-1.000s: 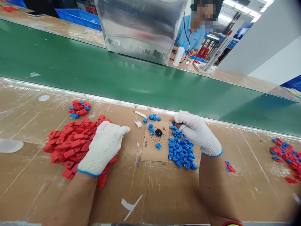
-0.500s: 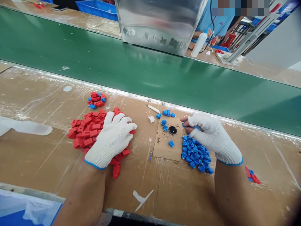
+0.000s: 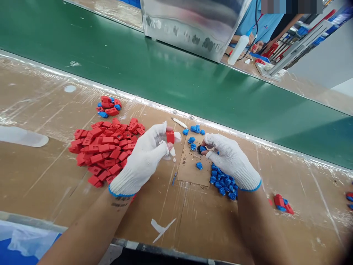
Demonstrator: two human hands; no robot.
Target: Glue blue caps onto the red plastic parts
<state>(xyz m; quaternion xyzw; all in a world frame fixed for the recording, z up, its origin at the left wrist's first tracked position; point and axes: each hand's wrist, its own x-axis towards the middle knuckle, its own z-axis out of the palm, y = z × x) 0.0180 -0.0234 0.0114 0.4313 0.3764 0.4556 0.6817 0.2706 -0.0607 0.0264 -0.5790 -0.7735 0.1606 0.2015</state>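
Observation:
My left hand [image 3: 145,158], in a white knit glove with bare fingertips, pinches a small red plastic block [image 3: 170,137] above the workbench. To its left spreads a pile of red plastic blocks [image 3: 106,147]. My right hand [image 3: 233,156], gloved the same way, holds a small blue plastic piece [image 3: 203,148] between thumb and fingers. That piece is at a small round black dish [image 3: 199,150]; whether it touches the dish I cannot tell. Below the right hand lies a pile of blue pieces [image 3: 223,182], partly covered by it. The dish rests on a stained cardboard sheet [image 3: 190,173].
Beyond the bench runs a green conveyor belt [image 3: 171,81] with a metal housing [image 3: 190,29] over it. Red-and-blue pieces [image 3: 109,106] lie at back left, others [image 3: 283,204] at right. A white pen-like tool [image 3: 179,123] lies near the belt. Across it, a person works beside a white bottle [image 3: 238,50].
My left hand has lifted a red block off the pile and moved right. My right hand has moved left from the blue pile to the black dish with a blue piece. The view has shifted slightly.

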